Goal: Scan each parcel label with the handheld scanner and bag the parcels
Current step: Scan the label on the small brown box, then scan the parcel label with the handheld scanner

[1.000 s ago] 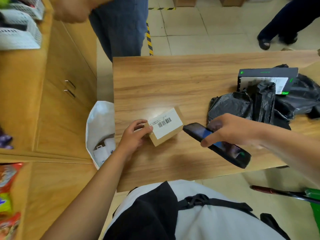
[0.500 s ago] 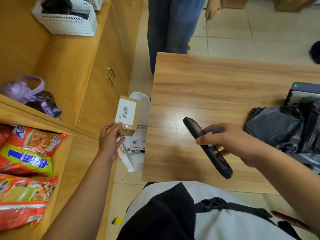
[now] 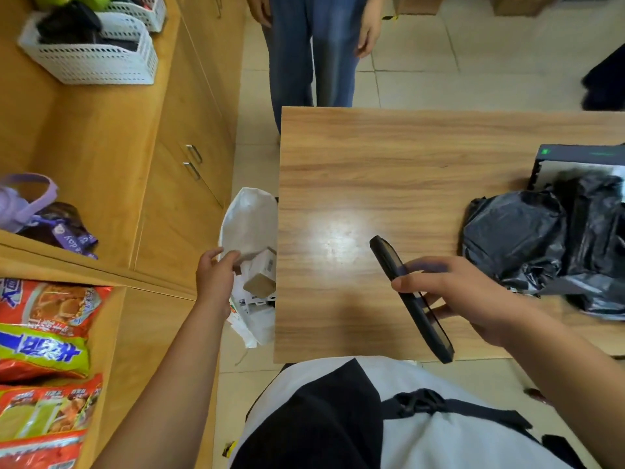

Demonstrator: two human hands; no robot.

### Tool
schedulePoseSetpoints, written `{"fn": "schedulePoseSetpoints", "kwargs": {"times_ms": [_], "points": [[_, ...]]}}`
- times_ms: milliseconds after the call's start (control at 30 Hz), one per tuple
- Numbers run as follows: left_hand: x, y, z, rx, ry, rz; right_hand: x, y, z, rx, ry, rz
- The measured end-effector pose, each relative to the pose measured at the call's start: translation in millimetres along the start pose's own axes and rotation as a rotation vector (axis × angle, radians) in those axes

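Observation:
A small cardboard parcel (image 3: 259, 283) with a white label lies in the mouth of a white sack (image 3: 248, 218) that hangs at the table's left edge, on top of other white parcels. My left hand (image 3: 216, 275) hovers just left of it, fingers apart and holding nothing. My right hand (image 3: 453, 299) grips the black handheld scanner (image 3: 411, 299) above the front of the wooden table (image 3: 372, 170), its head pointing away from me.
Crumpled black plastic bags (image 3: 517, 238) and a dark box with a white label (image 3: 575, 154) sit at the table's right. A person in jeans (image 3: 314, 55) stands beyond the far edge. Wooden cabinets on the left carry white baskets (image 3: 91, 59) and snack packets (image 3: 44, 333).
My left hand carried the labelled parcel off the table to the left, lowered it into the white sack and let go. The scanner hand stayed over the table and turned slightly.

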State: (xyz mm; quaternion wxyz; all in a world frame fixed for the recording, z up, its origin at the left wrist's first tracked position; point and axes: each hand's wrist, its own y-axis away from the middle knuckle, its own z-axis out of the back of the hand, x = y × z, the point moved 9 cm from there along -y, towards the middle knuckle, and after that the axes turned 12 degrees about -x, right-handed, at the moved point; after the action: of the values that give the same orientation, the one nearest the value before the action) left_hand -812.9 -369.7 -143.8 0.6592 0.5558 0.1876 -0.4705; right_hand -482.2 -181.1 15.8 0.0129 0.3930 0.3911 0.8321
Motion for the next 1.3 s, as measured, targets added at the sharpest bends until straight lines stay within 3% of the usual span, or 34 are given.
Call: {"fn": "schedulePoseSetpoints", "kwargs": {"times_ms": [100, 333, 533, 667, 767, 1000, 1133, 1300], "points": [[-23, 24, -29, 0.094, -0.039, -0.115, -14, 5, 13, -0.033, -0.075, -0.019], [-60, 130, -159, 0.526, -0.207, -0.342, -58, 20, 72, -0.183, -0.237, -0.085], [-40, 233, -257, 0.829, -0.383, -0.503, -109, 40, 140, -0.327, -0.405, -0.115], [-13, 296, -312, 0.940, -0.537, -0.680, -147, 55, 183, -0.391, -0.504, -0.148], [5, 333, -342, 0.937, -0.653, -0.782, -170, 62, 211, -0.429, -0.550, -0.160], [7, 371, -377, 0.731, -0.747, -0.912, -194, 53, 256, -0.392, -0.578, -0.134], [13, 367, -380, 0.686, -0.680, -0.762, -203, 38, 272, -0.358, -0.569, -0.141], [14, 356, -359, 0.616, -0.464, -0.419, -199, 21, 287, -0.283, -0.547, -0.103]]}}
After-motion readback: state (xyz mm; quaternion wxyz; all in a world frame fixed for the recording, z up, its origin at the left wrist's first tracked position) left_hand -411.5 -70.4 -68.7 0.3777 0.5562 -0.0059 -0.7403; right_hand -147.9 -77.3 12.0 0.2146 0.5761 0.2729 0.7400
